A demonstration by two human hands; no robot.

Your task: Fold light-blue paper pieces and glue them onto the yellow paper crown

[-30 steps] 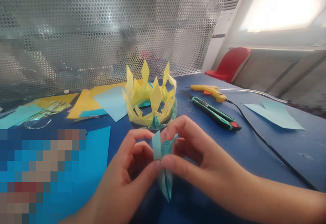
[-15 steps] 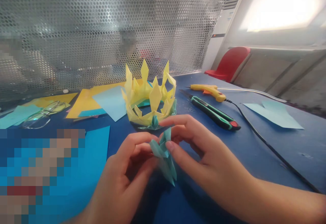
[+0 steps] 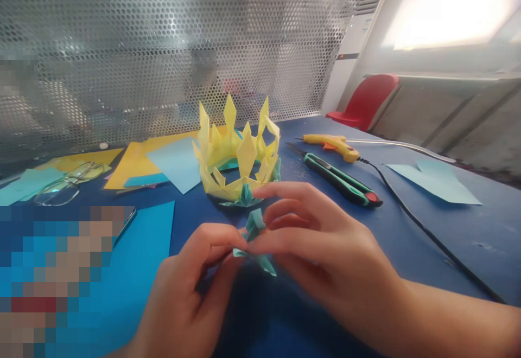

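Between my hands is a folded teal paper piece [image 3: 255, 225], partly covered by fingers. My left hand [image 3: 199, 276] pinches its left side. My right hand [image 3: 321, 233] grips it from the right, thumb pressed across its middle, with the index finger stretched toward the yellow crown. Just beyond the hands stands the yellow paper crown [image 3: 246, 154], upright, its points folded into diamond shapes. A small teal folded paper decoration [image 3: 246, 197] sits at the crown's front base, close to my right index fingertip; whether they touch I cannot tell.
A green-black utility knife [image 3: 342, 179] and a yellow glue gun [image 3: 331, 145] with a black cord lie right of the crown. Pale blue paper [image 3: 437, 181] is farther right. Glasses [image 3: 61, 190], yellow sheets [image 3: 126, 168] and a bright blue sheet [image 3: 142, 260] lie left. Metal mesh [image 3: 163, 65] rises behind.
The teal piece has turned and sits more covered by my fingers. My right thumb has moved left across it, and both hands have drawn closer together. The crown stays put.
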